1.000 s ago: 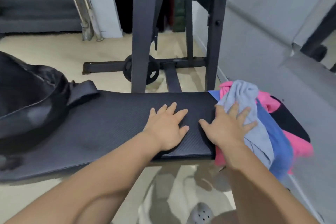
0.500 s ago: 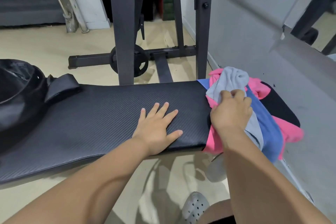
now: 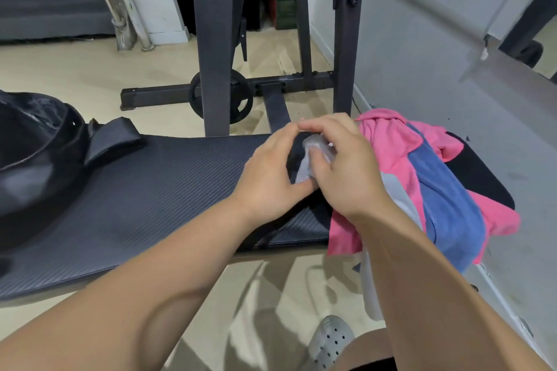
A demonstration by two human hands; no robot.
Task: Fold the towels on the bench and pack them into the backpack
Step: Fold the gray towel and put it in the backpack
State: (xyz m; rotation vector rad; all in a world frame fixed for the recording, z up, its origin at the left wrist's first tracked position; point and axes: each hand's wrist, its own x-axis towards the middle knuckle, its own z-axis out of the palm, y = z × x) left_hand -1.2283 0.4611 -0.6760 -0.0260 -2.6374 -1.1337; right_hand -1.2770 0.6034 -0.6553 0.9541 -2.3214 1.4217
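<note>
Hanging nearward off bench [image 3: 150, 205]: grey towel [image 3: 398, 193]

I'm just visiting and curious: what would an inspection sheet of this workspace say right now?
Surface: black ribbed bench, backpack at its left end, towels at its right end.
Job's things: grey towel held up between both hands; pink towel and blue towel heaped unfolded, draping off the bench; black backpack, mouth seemingly open.
Clutter: nothing seen.
Hands: left hand and right hand both curled on the grey towel.
Cables: nothing seen.
Surroundings: black weight rack with a weight plate behind the bench; grey clog below; beige floor; grey wall on the right.
</note>
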